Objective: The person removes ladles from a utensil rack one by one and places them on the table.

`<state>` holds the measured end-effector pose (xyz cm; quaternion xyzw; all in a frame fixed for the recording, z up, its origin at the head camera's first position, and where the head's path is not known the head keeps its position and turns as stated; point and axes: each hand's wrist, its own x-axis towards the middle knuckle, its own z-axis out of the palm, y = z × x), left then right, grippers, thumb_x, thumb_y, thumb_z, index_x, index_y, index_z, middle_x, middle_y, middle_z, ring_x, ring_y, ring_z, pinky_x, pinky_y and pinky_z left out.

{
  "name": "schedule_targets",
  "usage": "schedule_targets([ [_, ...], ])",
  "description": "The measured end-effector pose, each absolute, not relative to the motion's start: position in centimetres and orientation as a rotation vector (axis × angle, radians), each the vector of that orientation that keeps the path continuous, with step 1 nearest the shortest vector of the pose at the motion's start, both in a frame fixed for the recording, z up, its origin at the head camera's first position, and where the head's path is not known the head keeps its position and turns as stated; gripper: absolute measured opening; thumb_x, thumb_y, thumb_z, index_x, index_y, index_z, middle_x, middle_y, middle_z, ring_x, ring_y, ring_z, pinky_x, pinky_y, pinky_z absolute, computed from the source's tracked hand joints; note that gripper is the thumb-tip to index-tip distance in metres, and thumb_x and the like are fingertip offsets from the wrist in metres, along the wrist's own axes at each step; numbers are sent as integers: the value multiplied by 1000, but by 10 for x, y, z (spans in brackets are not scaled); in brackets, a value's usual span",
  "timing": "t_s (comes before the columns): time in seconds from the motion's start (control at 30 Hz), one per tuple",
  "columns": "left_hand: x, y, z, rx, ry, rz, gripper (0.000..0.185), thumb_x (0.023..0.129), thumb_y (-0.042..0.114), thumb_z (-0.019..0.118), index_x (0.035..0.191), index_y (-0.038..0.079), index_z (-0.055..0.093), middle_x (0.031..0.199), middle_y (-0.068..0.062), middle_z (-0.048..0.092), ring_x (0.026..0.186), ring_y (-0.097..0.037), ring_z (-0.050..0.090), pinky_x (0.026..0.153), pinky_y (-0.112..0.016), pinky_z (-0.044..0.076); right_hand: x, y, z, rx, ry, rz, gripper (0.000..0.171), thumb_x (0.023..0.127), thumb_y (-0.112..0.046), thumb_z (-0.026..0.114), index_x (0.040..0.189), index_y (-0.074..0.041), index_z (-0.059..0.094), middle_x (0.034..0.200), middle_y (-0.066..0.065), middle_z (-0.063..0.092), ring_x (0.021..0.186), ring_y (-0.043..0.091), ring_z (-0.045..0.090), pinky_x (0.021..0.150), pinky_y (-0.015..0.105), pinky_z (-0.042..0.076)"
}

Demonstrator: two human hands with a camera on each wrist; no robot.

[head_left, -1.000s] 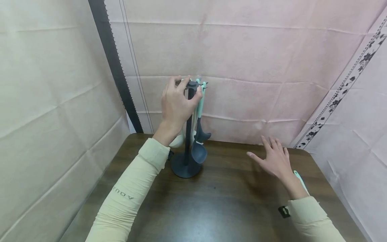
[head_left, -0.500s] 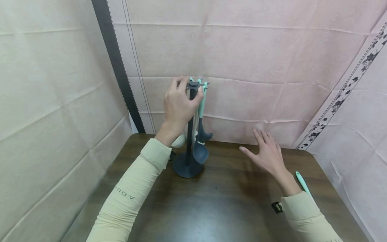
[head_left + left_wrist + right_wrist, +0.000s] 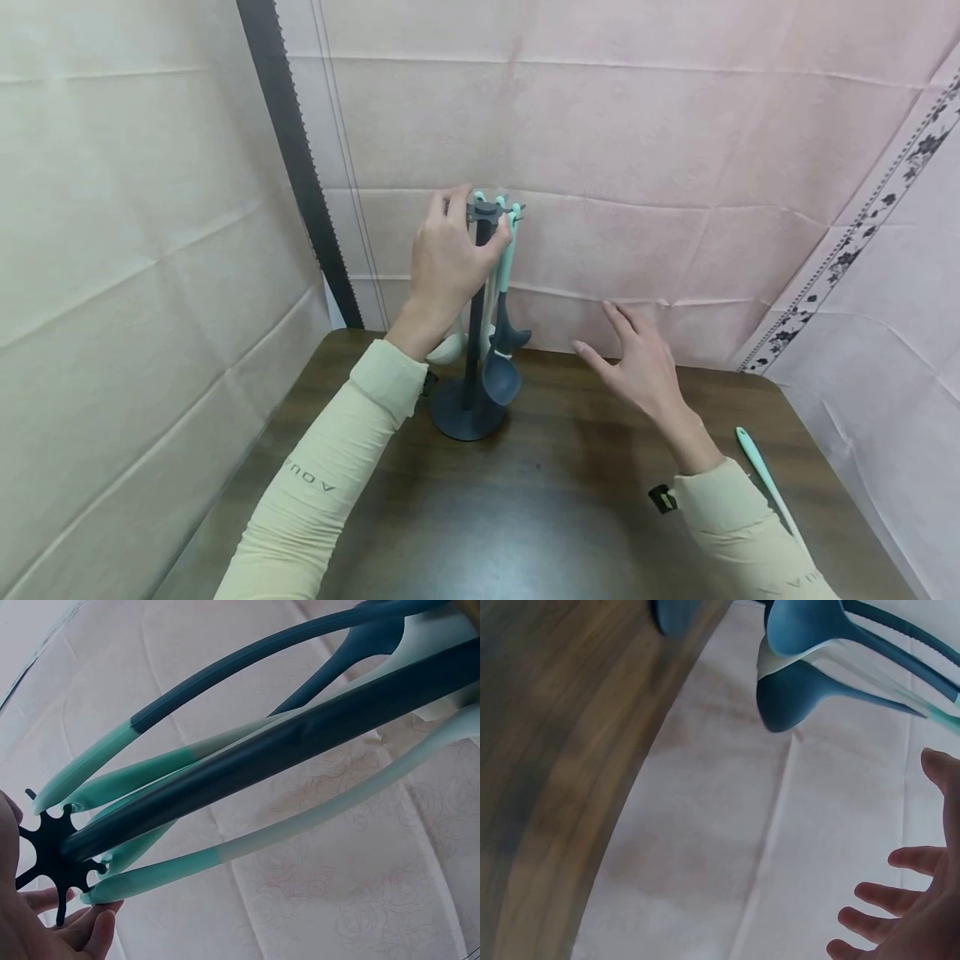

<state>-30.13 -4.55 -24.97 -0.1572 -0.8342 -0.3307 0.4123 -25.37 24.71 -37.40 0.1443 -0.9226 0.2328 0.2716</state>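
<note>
A dark utensil stand (image 3: pixel 457 417) with a round base and a central pole stands at the table's back. My left hand (image 3: pixel 450 258) grips its top, thumb and fingers on either side; in the left wrist view the fingers lie at the star-shaped hook head (image 3: pixel 51 844). Several utensils with mint handles hang from the hooks, some with dark blue heads and some with white ones. A dark blue ladle (image 3: pixel 501 379) hangs at the near right side. To the right, my right hand (image 3: pixel 637 358) is in the air, fingers spread, holding nothing; the ladle bowl (image 3: pixel 806 626) appears above it in the right wrist view.
A mint-handled utensil (image 3: pixel 761 467) lies on the right side of the brown wooden table (image 3: pixel 540 508), its lower end hidden by the right sleeve. Pale cloth (image 3: pixel 600 133) hangs right behind the table's back edge and along both sides.
My right hand has moved left toward the stand, uncovering more of the mint handle on the table. My left hand stays at the stand's top.
</note>
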Motion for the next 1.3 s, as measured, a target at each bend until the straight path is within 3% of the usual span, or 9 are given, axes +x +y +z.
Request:
schedule_targets([
  [0.2, -299, -45, -247, -408, -2120, -799, 64, 97, 45, 65, 144, 2, 59, 128, -18, 62, 80, -25, 66, 70, -36, 60, -255, 232, -369, 426, -2446, 618, 80, 93, -52, 76, 156, -8, 53, 154, 20, 53, 141, 44, 48, 104, 71, 42],
  [0.4, -296, -43, -243, -407, -2167, -702, 59, 99, 40, 61, 143, 2, 60, 134, -21, 60, 88, -31, 71, 76, -39, 63, -255, 218, -360, 459, -2429, 608, 80, 93, -51, 76, 155, -7, 53, 154, 21, 53, 140, 44, 49, 103, 72, 42],
  [0.67, -296, -39, -242, -388, -2166, -639, 52, 101, 37, 55, 136, 0, 66, 129, -22, 59, 95, -32, 66, 84, -41, 60, -253, 202, -345, 503, -2430, 625, 78, 94, -53, 75, 155, -11, 54, 156, 17, 52, 140, 41, 50, 105, 70, 43],
  [0.87, -301, -39, -247, -402, -2141, -617, 52, 103, 40, 50, 133, 2, 69, 121, -22, 57, 97, -31, 61, 87, -42, 56, -252, 190, -334, 505, -2446, 709, 76, 96, -52, 73, 157, -13, 51, 152, 18, 54, 137, 41, 52, 106, 67, 44],
  [1.1, -304, -41, -248, -421, -2122, -595, 65, 108, 56, 40, 140, 6, 67, 122, -22, 57, 100, -31, 58, 86, -41, 53, -254, 175, -325, 537, -2382, 875, 74, 98, -46, 72, 159, -11, 47, 148, 19, 56, 132, 39, 55, 107, 63, 45],
  [1.3, -304, -40, -249, -411, -2141, -578, 60, 108, 49, 39, 141, 9, 68, 123, -21, 56, 101, -30, 57, 85, -40, 53, -254, 163, -318, 562, -2326, 933, 71, 98, -43, 73, 156, -11, 50, 147, 17, 57, 129, 35, 58, 105, 60, 48],
])
